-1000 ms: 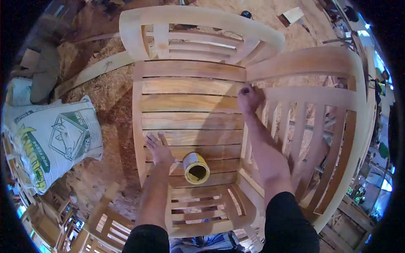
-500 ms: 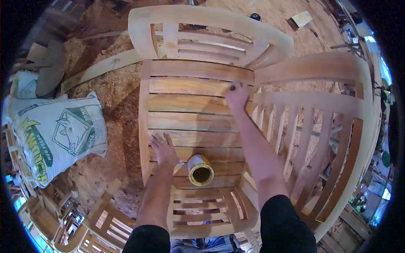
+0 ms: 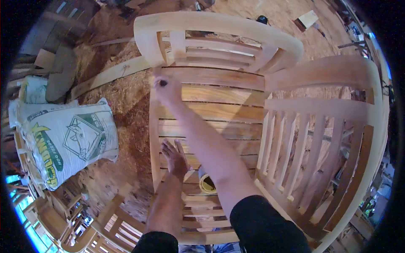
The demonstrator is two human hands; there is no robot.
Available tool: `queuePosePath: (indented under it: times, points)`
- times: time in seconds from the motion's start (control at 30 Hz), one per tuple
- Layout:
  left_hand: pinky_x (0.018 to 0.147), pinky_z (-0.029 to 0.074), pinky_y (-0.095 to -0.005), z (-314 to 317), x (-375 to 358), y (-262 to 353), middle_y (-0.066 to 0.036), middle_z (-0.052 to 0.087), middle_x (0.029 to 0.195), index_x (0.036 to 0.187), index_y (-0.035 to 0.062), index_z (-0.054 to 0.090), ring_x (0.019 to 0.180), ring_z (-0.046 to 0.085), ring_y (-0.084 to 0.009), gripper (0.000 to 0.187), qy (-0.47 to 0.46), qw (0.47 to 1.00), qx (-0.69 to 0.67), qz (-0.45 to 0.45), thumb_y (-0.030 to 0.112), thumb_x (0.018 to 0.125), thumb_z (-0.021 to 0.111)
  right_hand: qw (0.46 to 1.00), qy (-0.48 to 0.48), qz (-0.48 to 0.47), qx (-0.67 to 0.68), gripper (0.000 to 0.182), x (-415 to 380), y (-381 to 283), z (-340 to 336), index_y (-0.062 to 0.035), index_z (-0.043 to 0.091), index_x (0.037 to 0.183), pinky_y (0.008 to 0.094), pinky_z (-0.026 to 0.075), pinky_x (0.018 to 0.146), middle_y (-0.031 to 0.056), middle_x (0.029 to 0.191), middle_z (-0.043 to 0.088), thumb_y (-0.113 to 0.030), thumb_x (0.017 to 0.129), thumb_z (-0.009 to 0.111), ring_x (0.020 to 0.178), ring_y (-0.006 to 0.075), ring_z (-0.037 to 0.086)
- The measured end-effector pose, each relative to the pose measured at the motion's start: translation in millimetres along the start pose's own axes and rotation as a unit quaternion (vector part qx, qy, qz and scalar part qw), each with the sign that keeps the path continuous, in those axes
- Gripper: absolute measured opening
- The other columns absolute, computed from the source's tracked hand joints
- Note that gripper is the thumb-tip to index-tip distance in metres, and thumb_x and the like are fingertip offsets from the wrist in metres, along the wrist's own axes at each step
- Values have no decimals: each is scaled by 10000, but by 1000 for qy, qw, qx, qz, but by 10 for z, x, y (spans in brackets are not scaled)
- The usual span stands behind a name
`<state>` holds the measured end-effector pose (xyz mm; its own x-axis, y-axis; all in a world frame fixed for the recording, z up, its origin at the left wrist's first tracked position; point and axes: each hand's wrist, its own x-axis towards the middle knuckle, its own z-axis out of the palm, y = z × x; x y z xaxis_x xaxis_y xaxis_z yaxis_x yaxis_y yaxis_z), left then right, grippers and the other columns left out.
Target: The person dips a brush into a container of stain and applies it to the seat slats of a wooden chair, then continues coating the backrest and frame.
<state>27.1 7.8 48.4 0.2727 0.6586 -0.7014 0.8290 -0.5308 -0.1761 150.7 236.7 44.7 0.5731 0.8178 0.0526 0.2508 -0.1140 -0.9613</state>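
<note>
A slatted wooden bench seat (image 3: 211, 111) lies under both of my hands. At its far left corner, my right hand (image 3: 168, 87) is closed round a small object, with a dark round end showing; the rest is hidden by the fingers. My left hand (image 3: 174, 159) rests flat on the left part of the slats, its fingers spread. A round can (image 3: 207, 184) with a yellowish rim stands on the near slats, partly covered by my right forearm. Some slats in the middle look more golden than the others.
Slatted backrest (image 3: 325, 101) on the right, curved armrest (image 3: 219, 23) at the far side. A printed feed sack (image 3: 74, 139) stands at the left. Another wooden chair frame (image 3: 105, 227) is at the lower left. Wood shavings cover the ground, and a wood block (image 3: 307, 19) lies beyond.
My right hand has swept from the right side of the seat to its far left corner, its forearm now crossing over the can. The left hand stays on the slats. The view has shifted slightly.
</note>
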Motion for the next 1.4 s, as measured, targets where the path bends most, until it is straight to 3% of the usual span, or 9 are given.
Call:
queuePosePath:
  times: [0.2,0.33,0.5,0.57,0.7,0.83,1.03,1.2,1.4]
  points:
    - [1208,184,-701,409,131,43,-522,76,1573,1628,-66,52,1462,156,-687,1438,91,993,66,-31,665,687,856,974,61,213,49,106,785,1247,-1967,-125,771,943,319,519,620,12,769,690,-214,928,714,649,131,611]
    - [1211,169,-702,-211,-51,-5,-518,58,1577,1627,-68,49,1465,128,-692,1440,-47,998,-40,2,655,686,866,868,192,-47,-456,54,748,1162,-3239,-80,719,871,417,540,702,102,804,712,-130,854,728,747,254,683]
    - [1212,144,-710,-26,-5,-26,-511,68,1580,1630,-61,26,1469,122,-686,1414,9,1000,-11,-13,626,715,858,873,52,-58,-482,147,411,876,-2513,-147,758,893,475,563,808,157,1064,707,-83,768,713,939,354,687]
    - [1216,126,-708,515,128,53,-502,82,1585,1632,-56,13,1480,130,-668,1402,125,989,67,-38,617,729,848,915,26,-69,-396,191,245,873,-1753,-177,794,900,501,567,872,191,1142,702,-103,755,695,1056,386,663]
    - [1226,115,-691,297,62,-17,-460,113,1610,1646,-20,1,1512,127,-618,1408,-39,992,116,6,640,722,834,968,81,-115,-210,204,46,84,-1273,-150,762,948,442,577,712,101,795,705,-183,747,774,730,331,678]
    - [1225,140,-684,-185,-47,-77,-434,88,1628,1657,18,17,1517,141,-600,1402,-45,998,-34,0,646,711,839,947,74,222,223,233,-486,-736,-2074,-55,739,976,315,531,580,26,797,663,-278,912,756,679,130,638]
    - [1241,181,-627,131,-412,-99,-310,115,1675,1639,15,110,1536,208,-506,1340,63,989,-91,94,562,689,879,903,218,308,207,246,-1985,-1025,-3291,-63,633,1021,290,468,473,37,750,596,-249,927,762,594,125,577]
    - [1254,226,-549,352,-1050,-15,-277,281,1626,1618,9,159,1521,274,-452,1325,118,894,-296,314,491,644,917,938,123,315,79,202,-3099,-1341,-3749,-74,649,1075,265,479,506,20,814,626,-202,959,752,645,80,579]
    - [1247,261,-517,332,-1057,351,-235,399,1577,1565,8,285,1478,375,-396,1229,152,875,-377,262,461,628,939,961,-5,275,13,232,-3605,-1259,-3697,-38,671,1180,255,526,614,31,852,657,-153,983,713,739,94,625]
